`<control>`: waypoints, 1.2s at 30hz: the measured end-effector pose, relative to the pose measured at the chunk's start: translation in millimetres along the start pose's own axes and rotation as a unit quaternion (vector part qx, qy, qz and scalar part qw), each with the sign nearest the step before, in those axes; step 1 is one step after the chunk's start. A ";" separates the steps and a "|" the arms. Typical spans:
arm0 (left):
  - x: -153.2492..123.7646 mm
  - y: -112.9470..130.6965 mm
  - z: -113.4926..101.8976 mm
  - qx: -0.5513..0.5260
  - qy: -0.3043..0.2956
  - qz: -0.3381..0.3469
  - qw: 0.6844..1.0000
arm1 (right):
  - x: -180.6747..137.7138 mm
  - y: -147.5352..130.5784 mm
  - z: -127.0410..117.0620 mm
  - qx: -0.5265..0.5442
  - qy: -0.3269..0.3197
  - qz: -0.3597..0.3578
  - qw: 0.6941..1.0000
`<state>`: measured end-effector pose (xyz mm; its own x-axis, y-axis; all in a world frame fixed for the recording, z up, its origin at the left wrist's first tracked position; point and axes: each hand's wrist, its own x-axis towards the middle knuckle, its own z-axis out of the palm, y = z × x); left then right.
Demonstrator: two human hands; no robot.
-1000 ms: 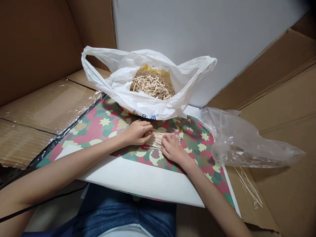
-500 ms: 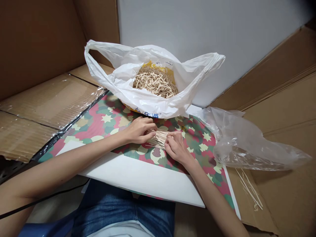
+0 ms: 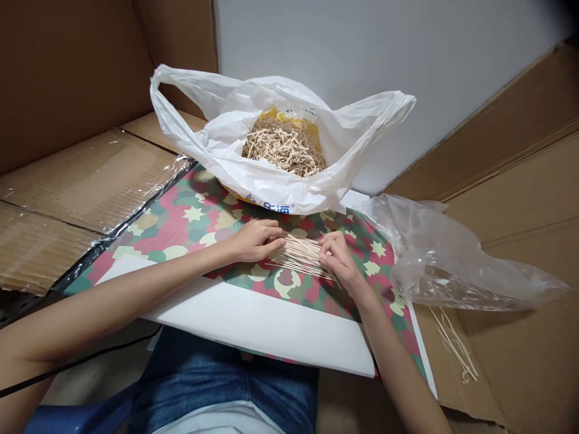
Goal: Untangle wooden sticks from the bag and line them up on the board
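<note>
A bunch of thin pale sticks (image 3: 301,250) lies loosely fanned on the patterned sheet (image 3: 289,282), running from hand to hand. My left hand (image 3: 259,240) is closed over the left ends, fingers curled and thumb below them. At the right end, the curled fingers of my right hand (image 3: 337,256) pinch some of the sticks; others pass under the hand. Just beyond stands an open white plastic bag (image 3: 289,185), holding many short, pale, crooked pieces (image 3: 284,144).
To the right lies a clear plastic bag (image 3: 447,259), partly over the sheet's edge. Several long strips (image 3: 456,346) rest on cardboard (image 3: 511,355) at the lower right. Cardboard walls (image 3: 76,66) and a pale panel (image 3: 362,48) enclose the space. White board (image 3: 257,322) shows along the near edge.
My right hand has slid to the right, away from my left hand, and more of the sticks show between them. My left hand has stayed nearly in place.
</note>
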<state>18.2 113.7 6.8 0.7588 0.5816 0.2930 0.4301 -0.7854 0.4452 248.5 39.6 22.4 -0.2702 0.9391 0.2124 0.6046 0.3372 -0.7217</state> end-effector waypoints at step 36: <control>0.3 29.9 6.1 -0.694 -0.120 -0.083 0.706 | 2.1 -18.3 37.6 0.526 -0.151 0.203 0.812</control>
<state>34.2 89.1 15.0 0.8865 0.4585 0.0621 -0.2438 0.3487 0.9050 208.6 32.9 11.3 -0.4762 0.8459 -0.2400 -0.2424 -0.3887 -0.8889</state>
